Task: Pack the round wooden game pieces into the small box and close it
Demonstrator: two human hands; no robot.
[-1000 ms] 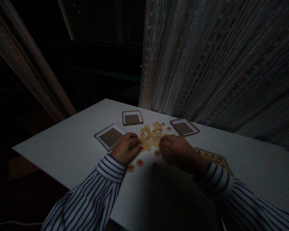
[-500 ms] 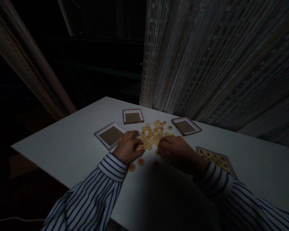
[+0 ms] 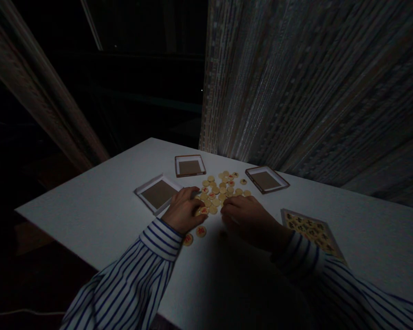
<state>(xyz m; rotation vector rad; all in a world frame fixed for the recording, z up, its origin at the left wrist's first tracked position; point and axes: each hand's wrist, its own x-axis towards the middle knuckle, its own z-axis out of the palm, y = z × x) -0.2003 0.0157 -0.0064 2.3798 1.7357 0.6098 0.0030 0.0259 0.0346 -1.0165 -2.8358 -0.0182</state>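
Round wooden Chinese chess pieces (image 3: pixel 215 190) lie in a loose heap on the white table, several showing red or black characters and many plain side up. At the heap's left edge rests my left hand (image 3: pixel 182 211), open, with thumb and fingers apart around a red-marked piece (image 3: pixel 204 211). My right hand (image 3: pixel 249 217) is closed at the heap's near right side, fingertips pinched down where a black-marked piece lay; that piece is now hidden by the fingers. Two red-marked pieces (image 3: pixel 201 231) sit apart by my left wrist. A dim piece (image 3: pixel 222 234) lies in shadow below my right hand.
A shallow box (image 3: pixel 142 201) stands left of my left hand, another box (image 3: pixel 190 175) behind the heap, a third box (image 3: pixel 282 185) at the back right. Right of my right forearm, a tray (image 3: pixel 333 231) holds rows of black-marked pieces. A curtain (image 3: pixel 261 91) hangs behind the table (image 3: pixel 89 201).
My right hand has moved slightly left and its fingers have closed over the black-marked piece, which no longer shows. More of the right tray is visible. My left hand has stayed put.
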